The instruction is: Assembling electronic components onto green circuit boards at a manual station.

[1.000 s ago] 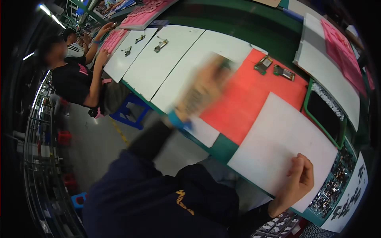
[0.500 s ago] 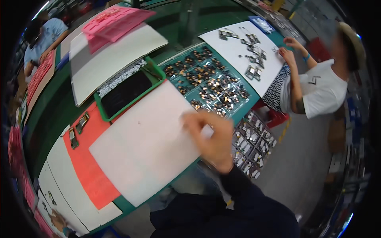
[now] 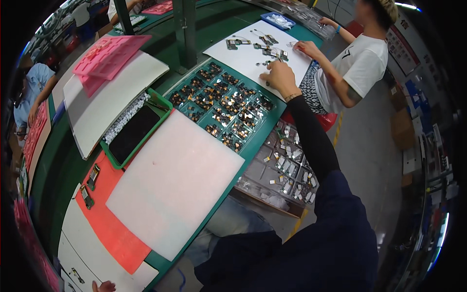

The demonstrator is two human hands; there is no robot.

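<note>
My right arm is stretched far out. At its end my right hand (image 3: 281, 79) hovers by the near edge of the white sheet (image 3: 224, 53), with fingers bent inward. What they pinch, if anything, is too small to make out. Several small circuit boards with wires (image 3: 265, 50) lie on that sheet, just beyond my fingers. Below the hand, a clear compartment tray (image 3: 217, 100) holds many small dark and copper-coloured parts. A pale foam sheet (image 3: 170, 175) lies in front of me with nothing in my hands over it. My left hand is out of the picture.
A co-worker's hand (image 3: 309, 48) rests at the white sheet's right edge. Left of the foam are a green bin (image 3: 127, 158), an orange mat (image 3: 116, 233) and two small circuit boards (image 3: 87, 197). Pink trays (image 3: 109, 61) are stacked behind. Another hand (image 3: 105, 286), owner unclear, shows lower left.
My right hand has gone from over the foam sheet's right side out to the white sheet with the circuit boards. The view has swung, so the table sits further left.
</note>
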